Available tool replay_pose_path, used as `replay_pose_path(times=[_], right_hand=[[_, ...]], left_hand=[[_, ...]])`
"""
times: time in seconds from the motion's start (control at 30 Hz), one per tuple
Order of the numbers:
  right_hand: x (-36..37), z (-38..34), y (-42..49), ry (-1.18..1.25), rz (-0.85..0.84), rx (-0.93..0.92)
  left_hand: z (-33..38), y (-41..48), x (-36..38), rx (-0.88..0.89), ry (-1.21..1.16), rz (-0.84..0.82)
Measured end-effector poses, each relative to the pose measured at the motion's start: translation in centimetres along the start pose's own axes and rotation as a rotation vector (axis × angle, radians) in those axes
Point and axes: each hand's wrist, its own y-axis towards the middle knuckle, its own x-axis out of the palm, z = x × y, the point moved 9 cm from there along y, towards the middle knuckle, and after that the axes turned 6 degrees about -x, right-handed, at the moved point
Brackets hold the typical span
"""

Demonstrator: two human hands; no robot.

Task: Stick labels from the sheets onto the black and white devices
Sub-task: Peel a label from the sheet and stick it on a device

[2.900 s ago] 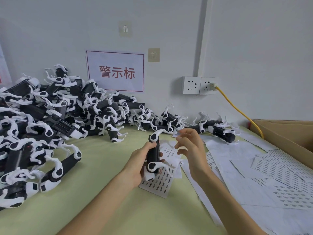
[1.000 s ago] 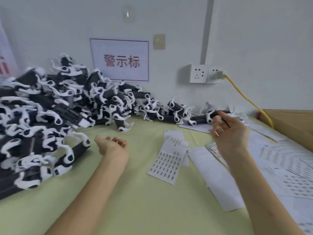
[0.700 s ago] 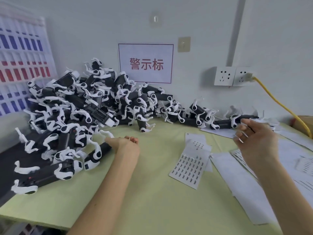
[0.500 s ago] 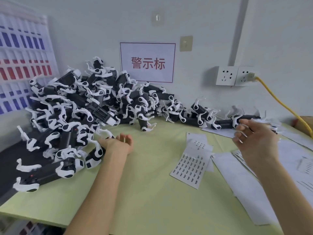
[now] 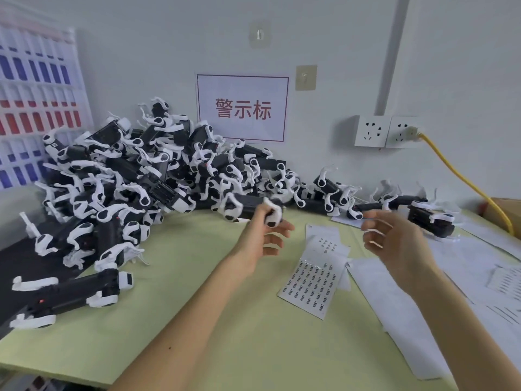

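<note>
A big pile of black and white devices fills the left and back of the green table. My left hand reaches to the pile's front edge and grips the white end of one black and white device, which is motion-blurred. My right hand hovers to the right with its fingers spread and holds nothing. Between the hands lies a label sheet printed with rows of small dark labels. Another device lies apart at the right.
White backing sheets cover the table's right side. A cardboard box stands at the far right, with a yellow cable running to the wall sockets. A sign hangs on the wall.
My left hand has moved from the left part of the pile toward the middle and taken hold of a device. My right hand has stayed in roughly the same place, open.
</note>
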Motion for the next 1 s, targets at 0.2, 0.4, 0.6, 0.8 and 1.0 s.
replay_pose_path(times=[0.2,0.4,0.6,0.8,1.0], right_hand=[[5.4,2.6,-2.3,-0.254,-0.474,0.134],[6.6,4.4,-3.2,-0.347,-0.573,0.222],[7.2,3.4,-3.8,-0.257,-0.578,0.171],[7.2,2.5,-3.8,-0.164,-0.489,0.099],[7.4,1.5,-3.5,-0.088,-0.423,0.018]], left_hand=[[-0.8,-2.4,5.8,0.109,0.298,-0.308],[-0.4,-3.5,6.6,0.191,0.359,-0.361],[0.1,-2.2,4.9,0.185,0.348,-0.159],[0.3,-1.5,3.2,0.135,0.095,-0.022],[0.3,-1.9,4.3,0.009,-0.259,-0.249]])
